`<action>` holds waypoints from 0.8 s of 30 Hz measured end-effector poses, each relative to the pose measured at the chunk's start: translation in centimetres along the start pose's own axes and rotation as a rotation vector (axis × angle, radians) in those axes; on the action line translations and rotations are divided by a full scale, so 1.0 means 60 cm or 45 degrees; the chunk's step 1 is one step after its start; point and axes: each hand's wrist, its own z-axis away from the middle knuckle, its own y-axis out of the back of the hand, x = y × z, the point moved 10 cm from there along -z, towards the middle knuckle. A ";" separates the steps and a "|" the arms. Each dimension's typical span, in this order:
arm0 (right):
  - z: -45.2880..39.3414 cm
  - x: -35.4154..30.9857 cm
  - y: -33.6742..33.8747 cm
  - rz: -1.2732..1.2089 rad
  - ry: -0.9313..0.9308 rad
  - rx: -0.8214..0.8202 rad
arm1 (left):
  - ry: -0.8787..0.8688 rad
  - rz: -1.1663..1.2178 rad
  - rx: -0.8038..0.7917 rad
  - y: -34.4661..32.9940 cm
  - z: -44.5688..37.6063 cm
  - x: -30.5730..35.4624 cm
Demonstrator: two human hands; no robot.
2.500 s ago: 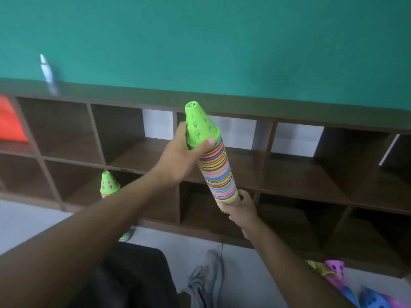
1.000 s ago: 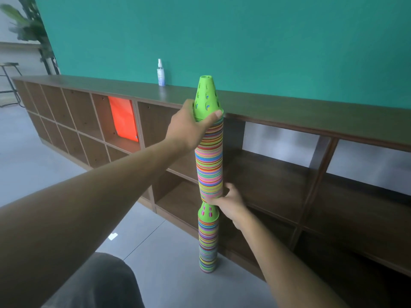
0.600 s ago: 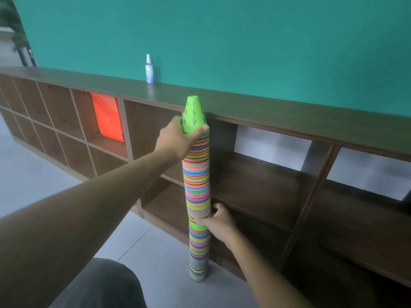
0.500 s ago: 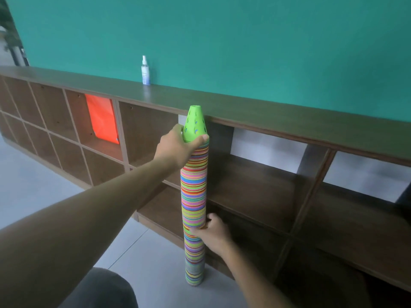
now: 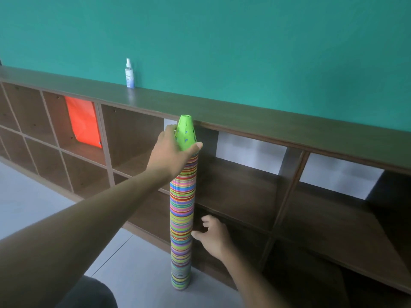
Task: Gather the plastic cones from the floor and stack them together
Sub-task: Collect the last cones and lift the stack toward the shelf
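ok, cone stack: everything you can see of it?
The cone stack is one tall, thin column of nested plastic cones with rims banded in many colours, topped by a green cone with small holes. It stands about upright on the grey floor before the wooden shelf. The left hand grips it just under the top; the right hand, fingers loosely spread, is at its lower part.

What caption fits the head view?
Left hand grips the green-topped cone stack standing on the floor; right hand open beside it.
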 end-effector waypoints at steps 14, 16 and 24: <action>0.104 0.092 0.185 -0.002 -0.047 0.189 | -0.694 -0.326 0.157 -0.020 0.131 0.176; 0.127 0.112 0.206 0.010 -0.068 0.212 | -0.731 -0.261 0.034 -0.057 0.161 0.182; 0.260 0.225 0.295 0.183 -0.223 0.289 | -0.656 -0.226 -0.356 -0.182 0.280 0.194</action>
